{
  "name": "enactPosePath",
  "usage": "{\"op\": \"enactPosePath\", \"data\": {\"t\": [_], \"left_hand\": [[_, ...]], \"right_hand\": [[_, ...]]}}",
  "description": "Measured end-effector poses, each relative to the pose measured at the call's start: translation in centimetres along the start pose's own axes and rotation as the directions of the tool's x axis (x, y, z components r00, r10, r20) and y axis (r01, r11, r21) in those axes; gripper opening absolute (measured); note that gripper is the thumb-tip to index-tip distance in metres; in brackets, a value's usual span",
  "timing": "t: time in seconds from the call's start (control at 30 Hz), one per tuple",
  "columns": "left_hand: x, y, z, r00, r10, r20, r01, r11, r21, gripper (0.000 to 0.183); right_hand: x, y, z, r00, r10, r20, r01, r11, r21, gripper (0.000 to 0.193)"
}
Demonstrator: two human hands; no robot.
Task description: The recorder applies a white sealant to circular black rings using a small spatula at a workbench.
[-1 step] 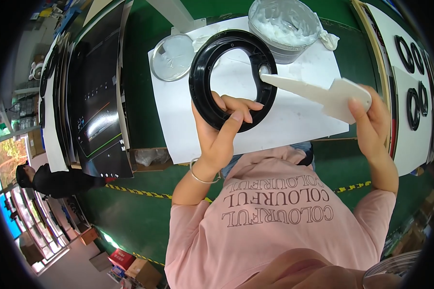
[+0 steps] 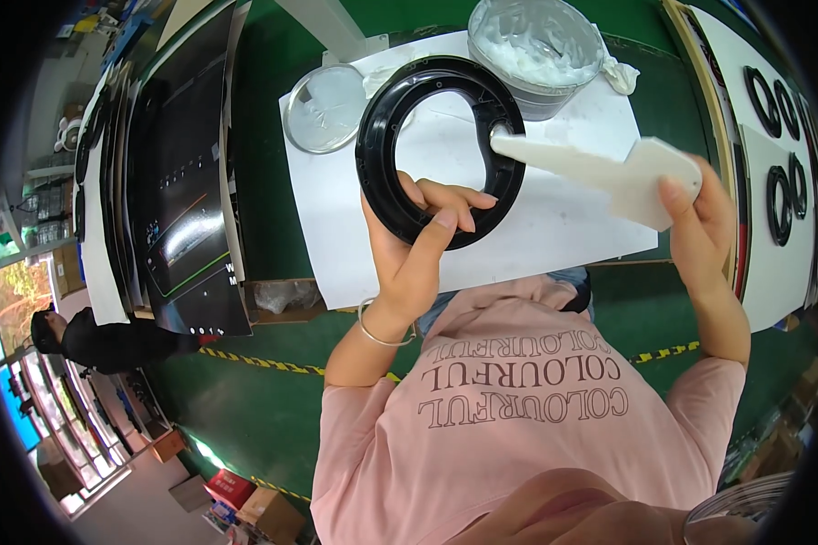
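Observation:
My left hand is closed around the lower rim of a glossy black plastic ring, holding it tilted above a white sheet. A round socket sits in the wider right part of the ring. In my right hand is a white flat scraper, gripped by its broad end. Its narrow tip is at the socket and partly hides it. Behind the ring stands a tub of white paste, with paste smeared up its inner wall.
A round clear lid lies on the white sheet, and crumpled tissue is beside the tub. Several black rings rest on a white board at the right. Dark panels stand at the left. A person in black is farther left.
The scraper has tilted slightly, its broad end rising a little in my right hand, while its tip stays at the socket. My left hand and the ring have hardly moved.

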State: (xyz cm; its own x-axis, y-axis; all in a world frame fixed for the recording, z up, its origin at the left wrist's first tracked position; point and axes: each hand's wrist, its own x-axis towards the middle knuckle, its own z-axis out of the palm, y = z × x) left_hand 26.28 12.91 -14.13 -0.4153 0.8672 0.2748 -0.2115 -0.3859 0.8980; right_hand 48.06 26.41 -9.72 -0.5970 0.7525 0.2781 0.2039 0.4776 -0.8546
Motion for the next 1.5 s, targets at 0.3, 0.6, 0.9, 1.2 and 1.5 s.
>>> {"op": "enactPosePath", "data": {"t": [0.3, 0.6, 0.9, 1.2, 1.5], "left_hand": [[0.2, 0.0, -0.2, 1.0, 0.006, -0.004, -0.006, 1.0, 0.017, 0.02], [0.1, -0.2, 0.1, 0.99, 0.086, 0.116, -0.101, 0.986, 0.133, 0.027], [0.2, 0.1, 0.1, 0.997, 0.049, 0.065, -0.055, 0.993, 0.103, 0.025], [0.6, 0.4, 0.0, 0.999, -0.043, -0.027, 0.042, 0.999, -0.03, 0.019], [0.3, 0.4, -0.7, 0.982, -0.138, -0.127, 0.115, 0.978, -0.174, 0.018]], "right_hand": [[0.0, -1.4, -0.7, 0.999, 0.034, 0.008, -0.033, 0.992, -0.12, 0.023], [1.0, -2.4, -0.8, 0.998, -0.054, 0.041, 0.061, 0.975, -0.212, 0.019], [1.9, -3.8, -1.0, 0.927, -0.328, 0.18, 0.372, 0.855, -0.361, 0.016], [1.6, -3.3, -1.4, 0.943, -0.318, 0.102, 0.334, 0.89, -0.311, 0.016], [3.8, -1.3, -1.3, 0.83, -0.538, 0.146, 0.533, 0.689, -0.491, 0.019]]}}
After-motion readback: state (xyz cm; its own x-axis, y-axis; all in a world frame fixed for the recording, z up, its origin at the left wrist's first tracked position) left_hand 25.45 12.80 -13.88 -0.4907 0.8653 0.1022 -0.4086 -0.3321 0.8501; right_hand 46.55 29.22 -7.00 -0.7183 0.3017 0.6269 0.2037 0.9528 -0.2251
